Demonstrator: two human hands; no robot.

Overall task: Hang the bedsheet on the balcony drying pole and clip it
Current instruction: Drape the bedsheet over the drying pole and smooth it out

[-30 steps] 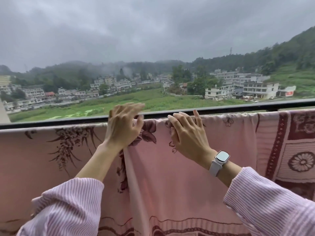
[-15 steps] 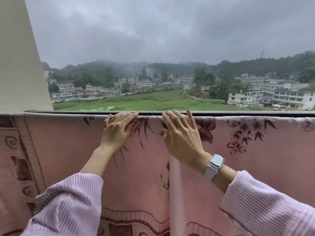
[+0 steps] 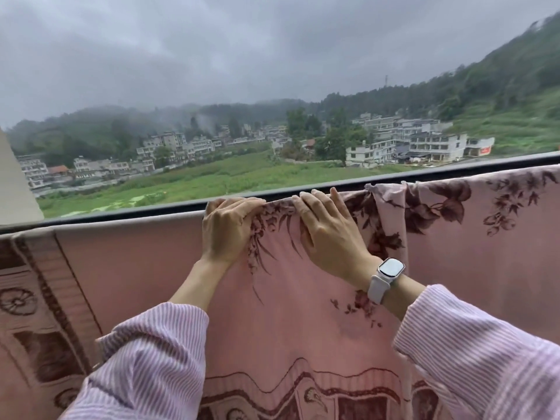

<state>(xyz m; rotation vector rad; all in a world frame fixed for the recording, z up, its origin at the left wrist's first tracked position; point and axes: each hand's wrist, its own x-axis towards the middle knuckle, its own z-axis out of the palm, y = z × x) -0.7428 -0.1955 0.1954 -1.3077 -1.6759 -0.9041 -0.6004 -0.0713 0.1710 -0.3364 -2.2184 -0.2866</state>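
From the head camera, the pink flowered bedsheet (image 3: 303,298) is draped over the drying pole, which the cloth hides, and hangs flat toward the person. The left hand (image 3: 225,228) curls its fingers over the top fold and grips the cloth; the right hand (image 3: 330,231), just beside it, lies with straight fingers pressed on the fold, most likely to slide and smooth the cloth along the line. To the right of the hands the sheet bunches into a pleat (image 3: 391,213), so spreading looks unfinished, and no clip is in sight. A white watch (image 3: 388,272) sits on the right wrist. Behind the sheet runs a dark balcony rail (image 3: 127,211), a pale wall (image 3: 15,189) at far left, and beyond lie green fields, houses and misty hills
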